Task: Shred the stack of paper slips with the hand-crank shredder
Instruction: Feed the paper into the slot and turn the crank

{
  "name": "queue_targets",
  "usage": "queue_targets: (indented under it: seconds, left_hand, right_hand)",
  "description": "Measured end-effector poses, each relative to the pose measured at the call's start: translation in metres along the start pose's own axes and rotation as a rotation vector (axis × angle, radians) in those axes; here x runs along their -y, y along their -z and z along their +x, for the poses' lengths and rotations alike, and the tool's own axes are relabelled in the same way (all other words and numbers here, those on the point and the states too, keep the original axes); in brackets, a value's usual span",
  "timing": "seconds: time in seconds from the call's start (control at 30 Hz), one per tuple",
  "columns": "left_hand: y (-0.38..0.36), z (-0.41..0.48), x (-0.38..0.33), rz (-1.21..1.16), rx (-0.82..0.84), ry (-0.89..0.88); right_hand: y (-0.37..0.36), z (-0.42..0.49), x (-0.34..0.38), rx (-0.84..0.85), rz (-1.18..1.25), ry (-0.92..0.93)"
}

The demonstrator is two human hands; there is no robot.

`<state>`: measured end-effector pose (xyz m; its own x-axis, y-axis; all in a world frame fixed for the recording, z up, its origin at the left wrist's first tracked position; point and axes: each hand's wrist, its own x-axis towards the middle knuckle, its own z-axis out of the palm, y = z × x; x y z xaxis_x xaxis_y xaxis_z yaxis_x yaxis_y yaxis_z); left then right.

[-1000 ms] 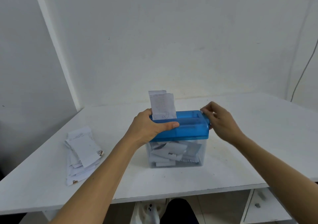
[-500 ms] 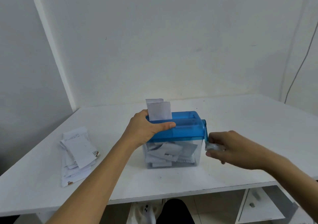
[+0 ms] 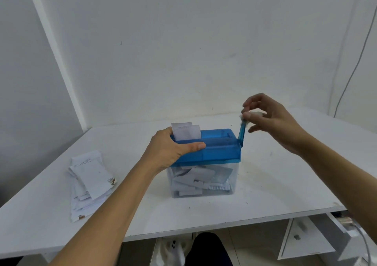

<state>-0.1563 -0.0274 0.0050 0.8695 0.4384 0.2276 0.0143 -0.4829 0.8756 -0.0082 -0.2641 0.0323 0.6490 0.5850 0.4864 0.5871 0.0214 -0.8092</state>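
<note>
The shredder (image 3: 216,149) stands in the middle of the bench (image 3: 275,184). The left hand (image 3: 169,151) grips its left end beside the slip (image 3: 185,132) in the slot and closes that side. At the right end the crank (image 3: 242,132) points up, and the right hand (image 3: 271,120) pinches its top. Open surface lies in front, to the right, and between the shredder and the stack of slips (image 3: 89,182), well apart on the left. The wall (image 3: 183,51) closes the back.

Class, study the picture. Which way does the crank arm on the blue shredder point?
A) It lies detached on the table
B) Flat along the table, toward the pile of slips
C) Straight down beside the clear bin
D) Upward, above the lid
D: the crank arm rises above the blue lid, and the right hand pinches its top end.
</note>
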Motion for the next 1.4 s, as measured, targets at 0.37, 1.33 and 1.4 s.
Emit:
queue_targets:
  seconds: [0.37, 1.33, 1.4]
  left_hand:
    - [-0.002, -0.001, 0.002, -0.046, -0.008, 0.000]
    - [0.003, 0.002, 0.004, 0.082, 0.017, -0.053]
    - [0.003, 0.002, 0.003, 0.082, 0.017, -0.054]
  right_hand:
    - [-0.042, 0.016, -0.031, -0.269, -0.080, -0.153]
    - [0.021, -0.023, 0.031, 0.373, -0.290, -0.122]
    - [0.020, -0.013, 0.026, 0.260, -0.255, -0.099]
